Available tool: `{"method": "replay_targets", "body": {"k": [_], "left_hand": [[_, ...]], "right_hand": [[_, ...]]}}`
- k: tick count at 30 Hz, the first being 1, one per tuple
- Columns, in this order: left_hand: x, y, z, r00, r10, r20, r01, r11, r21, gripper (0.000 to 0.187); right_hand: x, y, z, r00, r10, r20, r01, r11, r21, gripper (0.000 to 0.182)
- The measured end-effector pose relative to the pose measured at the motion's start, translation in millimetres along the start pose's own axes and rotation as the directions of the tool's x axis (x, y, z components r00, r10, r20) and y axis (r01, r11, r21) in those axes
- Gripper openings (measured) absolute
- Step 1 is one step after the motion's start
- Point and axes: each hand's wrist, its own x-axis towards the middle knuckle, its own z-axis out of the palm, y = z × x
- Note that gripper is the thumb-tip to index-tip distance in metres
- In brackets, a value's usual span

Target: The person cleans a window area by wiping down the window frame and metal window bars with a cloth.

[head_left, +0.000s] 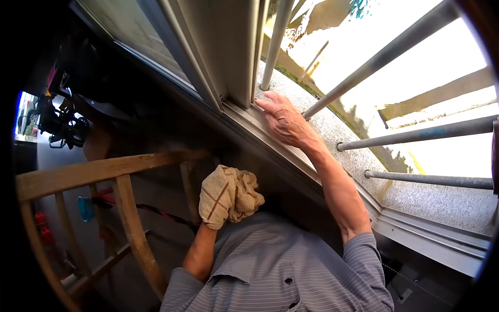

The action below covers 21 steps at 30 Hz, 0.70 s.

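A beige cloth (228, 195) with brown stripes is bunched over my left hand (214, 213), in front of my chest; the cloth covers the fingers. My right hand (283, 118) reaches to the window frame (243, 62), its fingers stretched towards the corner where the upright frame meets the sill track (260, 122). Nothing shows in its grasp. Just past the fingertips, a grey metal bar (278, 44) stands on the speckled outer ledge (353, 136).
Several metal bars (384, 62) cross the open window on the right. A wooden chair (132, 229) stands at the lower left, with a teal object (86, 208) behind it. The glass pane (138, 36) is at the upper left.
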Motion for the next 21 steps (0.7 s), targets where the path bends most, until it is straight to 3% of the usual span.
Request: {"method": "replay_targets", "body": {"k": [1,4,7,9,13,14,15,17,18,19,21], "left_hand": [[1,-1,-2,0.999,0.036,0.009,-0.037,0.996,0.083,0.02],[-2,-17,8,0.996,-0.02,-0.083,-0.006,0.953,-0.302,0.021],[3,-24,4,0.999,0.033,0.017,-0.034,0.997,0.076,0.022],[5,-25,3,0.999,0.05,0.017,-0.05,0.999,0.02,0.023],[4,-40,10,0.999,0.028,-0.028,-0.028,0.999,0.019,0.025],[3,-49,13,0.989,0.143,-0.044,-0.134,0.977,0.167,0.026],[6,-44,7,0.992,0.129,-0.007,-0.126,0.977,0.172,0.025],[13,-26,-9,0.993,0.095,0.068,-0.106,0.979,0.174,0.025],[12,-24,-9,0.995,0.096,0.041,-0.101,0.986,0.131,0.024],[13,-24,-10,0.995,0.099,0.015,-0.1,0.991,0.091,0.023],[15,-25,-10,0.995,0.101,-0.021,-0.1,0.993,0.055,0.021]], "right_hand": [[-1,0,3,1.0,-0.004,0.001,0.004,0.999,-0.037,0.034],[3,-7,2,1.0,-0.016,0.022,0.019,0.99,-0.136,0.033],[3,-6,-1,0.998,-0.05,0.043,0.058,0.973,-0.224,0.034],[3,-6,-3,0.995,-0.026,0.095,0.045,0.978,-0.202,0.039],[5,-7,0,0.999,-0.029,0.04,0.032,0.996,-0.084,0.029],[6,-10,-3,1.0,-0.017,-0.003,0.017,0.999,-0.037,0.024],[7,-14,-7,0.999,-0.002,-0.047,0.002,1.0,0.01,0.02],[6,-33,-34,0.956,0.25,-0.152,-0.188,0.922,0.338,0.018],[4,-37,-43,0.915,0.359,-0.186,-0.262,0.877,0.402,0.017],[0,-33,-47,0.892,0.368,-0.263,-0.245,0.882,0.402,0.015],[-9,-27,-52,0.849,0.468,-0.245,-0.323,0.827,0.461,0.016]]}}
